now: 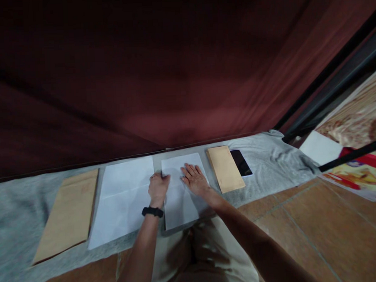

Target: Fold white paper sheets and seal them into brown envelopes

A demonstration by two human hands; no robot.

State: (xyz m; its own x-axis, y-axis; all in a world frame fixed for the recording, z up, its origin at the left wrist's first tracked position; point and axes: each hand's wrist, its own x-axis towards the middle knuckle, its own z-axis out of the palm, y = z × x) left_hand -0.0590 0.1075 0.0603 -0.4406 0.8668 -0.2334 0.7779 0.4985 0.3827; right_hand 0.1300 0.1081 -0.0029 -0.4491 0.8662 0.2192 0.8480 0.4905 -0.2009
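Observation:
My right hand (195, 179) lies flat with spread fingers on a white sheet of paper (178, 212), which has a faint crease across it. At that paper's left edge, my left hand (158, 187) is closed, its fingers curled and its thumb over the edge. A black band circles the left wrist. Left of this hand is another white paper stack (125, 202), wider and with a crosswise crease. To the right sits a pile of small brown envelopes (226, 168); a large brown envelope (68, 212) lies at the far left.
Partly under the small envelopes is a dark-screened tablet or phone (241, 162). Everything lies on a grey cloth (270, 166) over a low surface. A dark red curtain (173, 96) hangs behind. Black poles (337, 68) and a printed carton (360, 175) stand at right, above floor tiles (322, 226).

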